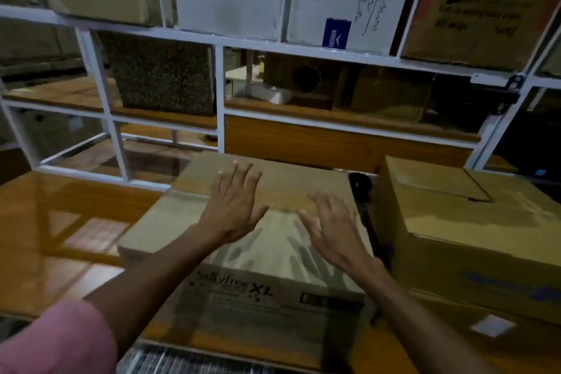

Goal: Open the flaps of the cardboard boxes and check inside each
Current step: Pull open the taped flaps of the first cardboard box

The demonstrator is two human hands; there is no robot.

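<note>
Dim room — white metal shelving [219, 94] behind a glossy wooden table [60, 222].

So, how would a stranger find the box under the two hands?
On the wooden counter before the white shelves, two cardboard boxes stand. It is the left box, flaps closed, under both hands. Only it has "XL" printed on its front.

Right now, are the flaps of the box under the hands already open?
No, the top flaps of the Stayfree XL box lie closed and flat beneath both spread hands.
</note>
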